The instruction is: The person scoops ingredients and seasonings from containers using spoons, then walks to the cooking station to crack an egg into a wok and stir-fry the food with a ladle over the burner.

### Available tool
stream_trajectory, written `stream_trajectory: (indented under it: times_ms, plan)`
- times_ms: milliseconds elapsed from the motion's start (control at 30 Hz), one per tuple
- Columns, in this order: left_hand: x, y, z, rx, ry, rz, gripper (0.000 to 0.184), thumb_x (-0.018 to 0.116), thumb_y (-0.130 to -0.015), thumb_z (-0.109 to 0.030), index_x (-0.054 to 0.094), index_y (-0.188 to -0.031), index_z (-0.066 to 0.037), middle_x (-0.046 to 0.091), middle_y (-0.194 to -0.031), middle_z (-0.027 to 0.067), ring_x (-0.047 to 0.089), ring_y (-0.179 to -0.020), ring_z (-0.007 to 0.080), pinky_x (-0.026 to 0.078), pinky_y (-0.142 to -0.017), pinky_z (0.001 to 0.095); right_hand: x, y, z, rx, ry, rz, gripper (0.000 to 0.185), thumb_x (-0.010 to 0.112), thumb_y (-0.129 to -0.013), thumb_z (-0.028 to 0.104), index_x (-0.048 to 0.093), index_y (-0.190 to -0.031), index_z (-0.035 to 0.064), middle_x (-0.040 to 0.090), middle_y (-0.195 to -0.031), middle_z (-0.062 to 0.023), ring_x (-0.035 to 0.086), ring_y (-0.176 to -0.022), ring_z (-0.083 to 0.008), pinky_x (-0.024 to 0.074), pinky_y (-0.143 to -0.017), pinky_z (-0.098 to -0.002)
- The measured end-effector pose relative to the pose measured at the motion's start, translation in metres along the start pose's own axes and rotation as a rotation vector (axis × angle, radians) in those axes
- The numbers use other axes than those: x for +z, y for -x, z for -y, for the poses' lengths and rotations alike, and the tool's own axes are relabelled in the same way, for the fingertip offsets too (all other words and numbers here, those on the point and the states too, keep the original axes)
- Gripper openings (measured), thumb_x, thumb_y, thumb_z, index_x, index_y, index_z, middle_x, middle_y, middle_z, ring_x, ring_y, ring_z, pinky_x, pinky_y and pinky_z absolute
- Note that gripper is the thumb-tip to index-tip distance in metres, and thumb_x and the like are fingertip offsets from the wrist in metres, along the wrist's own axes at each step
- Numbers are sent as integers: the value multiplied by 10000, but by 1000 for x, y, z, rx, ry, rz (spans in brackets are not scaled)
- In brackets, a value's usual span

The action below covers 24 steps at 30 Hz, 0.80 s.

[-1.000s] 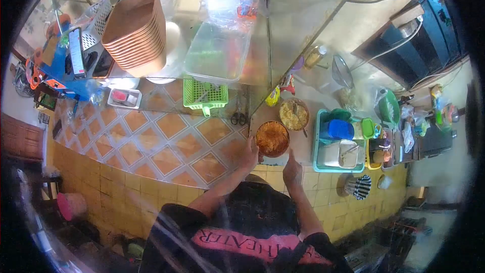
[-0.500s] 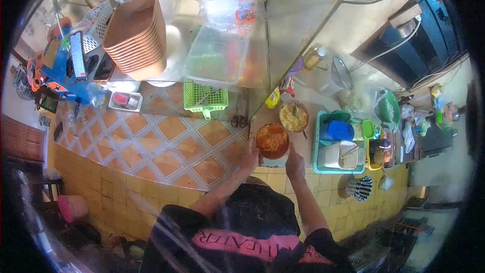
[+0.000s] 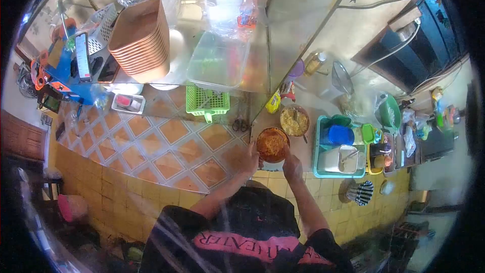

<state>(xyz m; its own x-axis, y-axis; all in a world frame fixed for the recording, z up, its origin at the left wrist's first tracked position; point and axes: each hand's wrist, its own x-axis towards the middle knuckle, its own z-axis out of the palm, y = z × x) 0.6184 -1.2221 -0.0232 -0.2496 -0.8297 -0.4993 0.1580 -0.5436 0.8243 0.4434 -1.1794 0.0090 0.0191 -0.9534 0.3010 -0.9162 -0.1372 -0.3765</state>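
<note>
A round bowl (image 3: 273,145) of reddish-orange food sits at the counter's front edge, between my two hands. My left hand (image 3: 252,158) grips the bowl's left rim, fingers closed around it. At the lower right rim is my right hand (image 3: 292,167), its fingers curled; whatever they hold is too small to make out. Just behind and to the right stands a second bowl (image 3: 294,120) with pale yellow food and a utensil in it. A yellow packet (image 3: 273,102) and a red packet (image 3: 288,91) lie beyond the bowls.
On the right, a teal basin (image 3: 317,159) holds containers, including a white tub (image 3: 331,162). Left of the bowls lie scissors (image 3: 240,124) and a green basket (image 3: 207,102). A stack of brown containers (image 3: 141,45) and a phone (image 3: 82,56) stand on the shelf above.
My right hand has shifted slightly left, closer over the bowl's rim. My left hand stays on the bowl. The whole view has shifted a little.
</note>
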Motion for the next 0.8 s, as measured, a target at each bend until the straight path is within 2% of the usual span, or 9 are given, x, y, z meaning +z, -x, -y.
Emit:
stream_trajectory:
  times_ms: [33, 100, 133, 200, 533, 600, 633, 700, 800]
  plan:
    - [-1, -8, 10, 2, -1, -4, 466, 417, -918, -147, 261, -1353, -85, 565, -830, 129, 584, -568, 175, 492, -531, 326, 2, 5, 1, 26, 24, 54, 577, 474, -773, -22, 357, -1323, 107, 532, -600, -177, 559, -547, -346, 451, -494, -443]
    - [-5, -33, 41, 1003, -645, -395, 460, 383, -926, -145, 256, -1365, -100, 564, -720, 103, 562, -533, 171, 489, -521, 315, 4, 18, 6, 46, 46, 106, 571, 479, -776, -15, 362, -1321, 108, 531, -597, -177, 559, -547, -346, 448, -487, -442]
    - [-6, -28, 34, 1006, -646, -400, 460, 383, -926, -145, 256, -1365, -100, 564, -720, 103, 562, -533, 171, 489, -521, 315, 4, 28, 9, 49, 77, 221, 575, 481, -776, -12, 359, -1324, 116, 530, -597, -178, 557, -546, -348, 443, -480, -443]
    - [-5, -5, 11, 166, -266, -53, 448, 367, -934, -145, 268, -1371, -125, 559, -683, 86, 550, -524, 155, 476, -494, 285, 4, 34, 10, 58, 106, 336, 580, 484, -777, -10, 357, -1326, 124, 530, -597, -179, 556, -545, -351, 438, -473, -445]
    - [-3, -5, -12, 111, -401, -76, 450, 377, -922, -99, 303, -1363, -149, 560, -1017, 127, 588, -623, 181, 515, -598, 317, 13, 17, -6, -75, 12, 110, 576, 487, -766, -20, 355, -1312, 108, 529, -595, -174, 549, -530, -330, 427, -459, -448]
    - [-10, -34, 33, 849, -538, -248, 440, 388, -925, -112, 320, -1358, -150, 534, -1153, 153, 608, -711, 248, 500, -680, 376, 12, 26, -1, -58, 56, 158, 579, 488, -763, -23, 354, -1312, 101, 528, -594, -168, 543, -524, -336, 428, -461, -449]
    - [-10, -34, 33, 850, -535, -249, 440, 388, -925, -112, 320, -1358, -150, 534, -1153, 153, 608, -711, 248, 500, -680, 376, 6, 26, 3, -40, 82, 216, 590, 486, -757, -30, 347, -1316, 98, 526, -593, -159, 537, -518, -336, 430, -461, -444]
    - [-8, -33, 26, 401, -296, -107, 433, 408, -919, -198, 357, -1330, -71, 456, -1291, 157, 466, -1157, 268, 377, -943, 340, -3, 16, 5, -29, 110, 271, 601, 484, -751, -37, 340, -1320, 95, 524, -591, -151, 531, -512, -335, 431, -462, -438]
    - [-13, -15, -18, 212, -491, -37, 419, 419, -914, -202, 393, -1303, -47, 495, -1253, 159, 508, -1115, 267, 392, -925, 343, -5, -8, 0, -79, 22, 59, 614, 483, -740, -46, 348, -1320, 103, 521, -590, -138, 527, -505, -323, 435, -464, -434]
